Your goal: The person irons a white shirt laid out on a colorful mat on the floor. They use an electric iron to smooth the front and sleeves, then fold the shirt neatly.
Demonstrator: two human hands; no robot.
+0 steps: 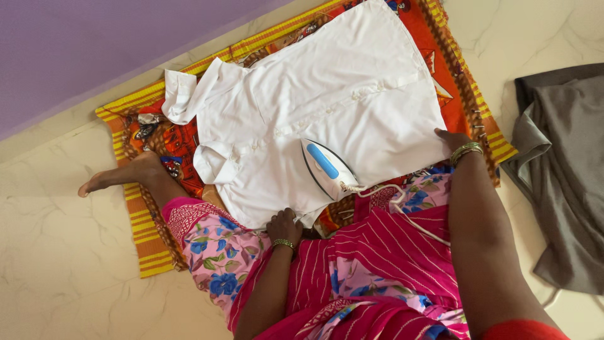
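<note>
Seemingly both hands (284, 225) on white shirt (327, 107)

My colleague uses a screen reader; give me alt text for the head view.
A white shirt lies flat on an orange patterned cloth on the floor, with a white and blue iron resting on it. The left hand and right hand hold the shirt's edges.

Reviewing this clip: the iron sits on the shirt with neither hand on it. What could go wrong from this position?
1. The white and blue electric iron rests on the white button-up shirt with no hand on it; if hot, it may scorch the fabric.
2. Its white cord trails across the person's pink patterned garment; a leg shift could drag the iron.
3. The left hand and right hand grip the shirt's edges; tugging could tip the iron.
</note>
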